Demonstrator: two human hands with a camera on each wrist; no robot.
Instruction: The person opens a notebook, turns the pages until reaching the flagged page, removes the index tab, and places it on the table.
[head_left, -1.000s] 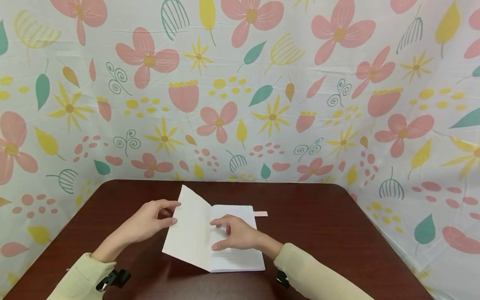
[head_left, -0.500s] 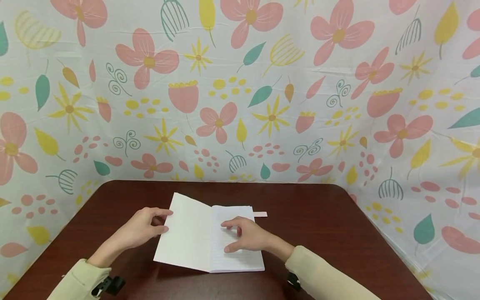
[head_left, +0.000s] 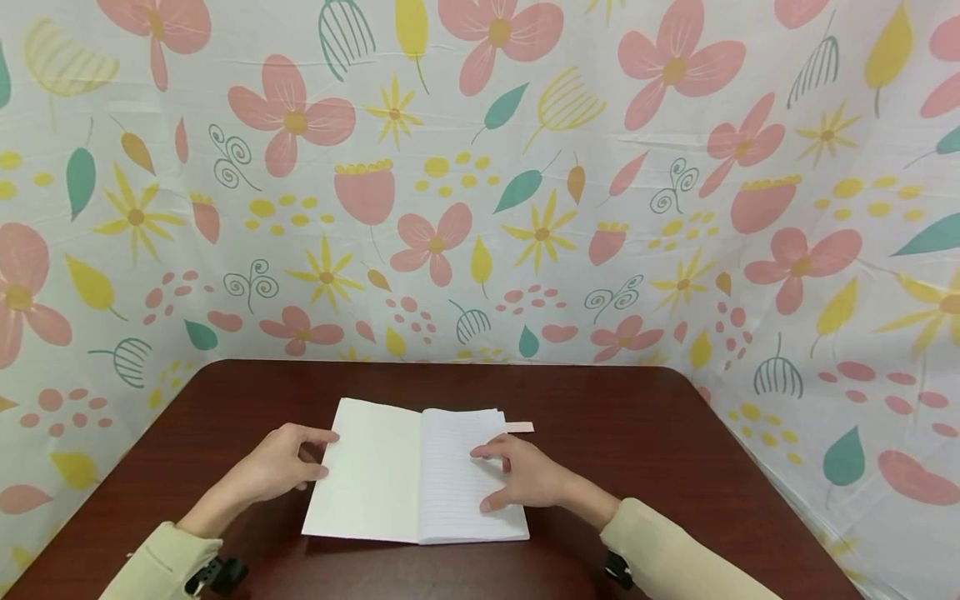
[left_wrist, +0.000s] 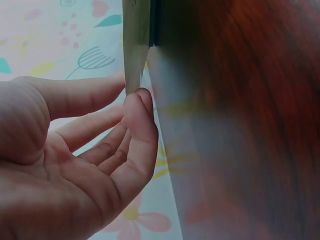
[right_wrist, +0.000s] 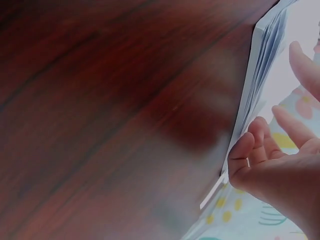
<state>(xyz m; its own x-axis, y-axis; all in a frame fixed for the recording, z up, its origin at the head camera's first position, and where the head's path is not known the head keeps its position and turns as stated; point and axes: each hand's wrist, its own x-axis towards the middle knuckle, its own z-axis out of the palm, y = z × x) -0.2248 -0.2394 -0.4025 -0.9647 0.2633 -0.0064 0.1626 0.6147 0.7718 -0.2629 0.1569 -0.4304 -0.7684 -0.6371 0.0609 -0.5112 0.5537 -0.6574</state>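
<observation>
An opened notebook (head_left: 375, 475) lies on the table, a blank page or inner cover on its left and a lined page (head_left: 450, 492) on its right. My left hand (head_left: 273, 462) pinches the outer left edge. In the left wrist view, thumb and curled fingers of that hand (left_wrist: 75, 150) meet at either side of the thin sheet (left_wrist: 134, 50). Over the right part of the lined page is my right hand (head_left: 528, 473), its fingers loosely bent and holding nothing. The right wrist view shows the stacked page edges (right_wrist: 262, 60) beside that hand (right_wrist: 285, 160).
A pale pink strip (head_left: 519, 427) sticks out past the notebook's upper right edge. The dark brown wooden table (head_left: 637, 433) reaches back to a flower-printed curtain (head_left: 480, 183). Black wrist cameras sit at both sleeves.
My left hand has moved left and down, lowering the left side until it lies nearly flat. My right hand has slid right across the lined page, toward its outer edge.
</observation>
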